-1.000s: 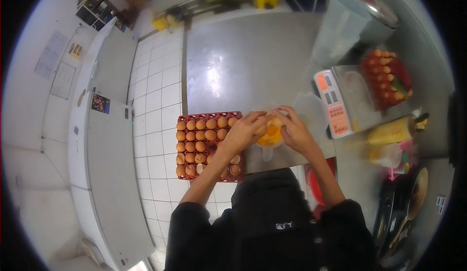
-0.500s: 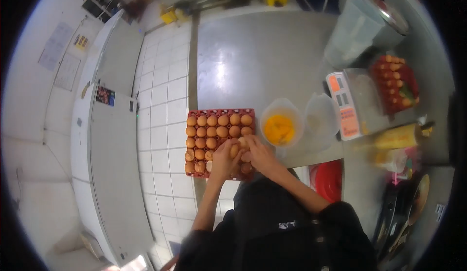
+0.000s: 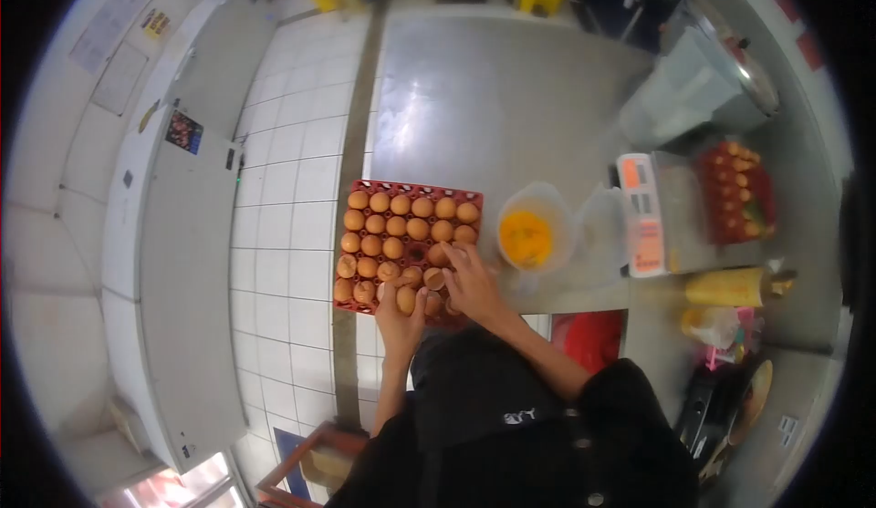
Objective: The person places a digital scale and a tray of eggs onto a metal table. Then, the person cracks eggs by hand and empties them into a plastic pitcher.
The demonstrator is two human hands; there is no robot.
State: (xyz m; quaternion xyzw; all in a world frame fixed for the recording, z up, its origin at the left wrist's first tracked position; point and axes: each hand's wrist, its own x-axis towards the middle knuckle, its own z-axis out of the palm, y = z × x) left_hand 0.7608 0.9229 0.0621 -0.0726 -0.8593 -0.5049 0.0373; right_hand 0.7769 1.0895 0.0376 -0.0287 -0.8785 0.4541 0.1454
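A red egg tray [image 3: 418,191] full of brown eggs sits at the table's left edge, with one empty cup in its middle. My left hand [image 3: 399,321] is at the tray's near side, thumb and fingers around an egg [image 3: 406,302]; whether its shell is whole I cannot tell. My right hand [image 3: 474,286] reaches over the tray's right side, its fingertips closed about another egg [image 3: 438,254]. Between the hands lies what looks like a broken eggshell [image 3: 433,279]. Right of the tray stands a clear jug [image 3: 558,205] holding yolks [image 3: 526,237].
Beside the jug are another clear container [image 3: 598,221] and a white-orange scale [image 3: 642,216]. Farther right are a second red egg tray [image 3: 762,193], a yellow bag [image 3: 727,286] and a large translucent bin [image 3: 680,84]. A red bucket [image 3: 587,339] shows below the table's edge.
My hands were together over the tray and have moved apart. The left has lowered to the tray's near side; the right is at an egg on the right. The whole view has shifted slightly.
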